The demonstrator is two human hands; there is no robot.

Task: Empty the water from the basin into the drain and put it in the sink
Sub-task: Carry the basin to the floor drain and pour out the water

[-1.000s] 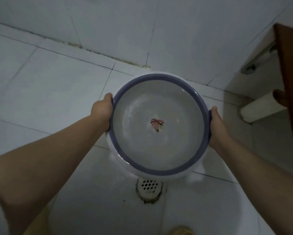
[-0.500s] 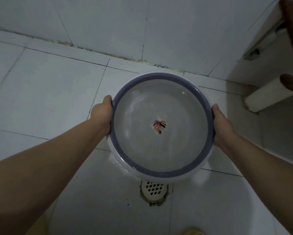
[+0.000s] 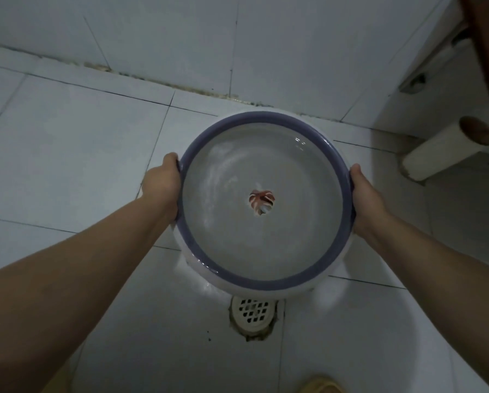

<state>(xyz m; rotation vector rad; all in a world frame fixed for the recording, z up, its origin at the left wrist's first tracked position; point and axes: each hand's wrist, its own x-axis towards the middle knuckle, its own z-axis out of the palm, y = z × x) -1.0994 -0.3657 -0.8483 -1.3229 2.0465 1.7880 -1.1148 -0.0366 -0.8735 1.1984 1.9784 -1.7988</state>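
Observation:
A round white basin (image 3: 266,245) with a purple-blue rim and a small red leaf mark at its bottom is held above the tiled floor, water inside it. My left hand (image 3: 162,184) grips the rim on the left side, and my right hand (image 3: 363,194) grips it on the right. Just below the basin's near edge, a white grated floor drain (image 3: 253,310) is set into the tiles, partly covered by the basin.
White tiled floor (image 3: 67,154) meets a white tiled wall (image 3: 181,38) behind. A white pipe-like cylinder (image 3: 436,151) lies at the right under a fixture, beside a brown wooden edge (image 3: 487,66). A yellow slipper (image 3: 322,385) shows at the bottom edge.
The basin has stayed held in both hands; the view has shifted so the drain sits further into frame below the basin. The water surface ripples slightly.

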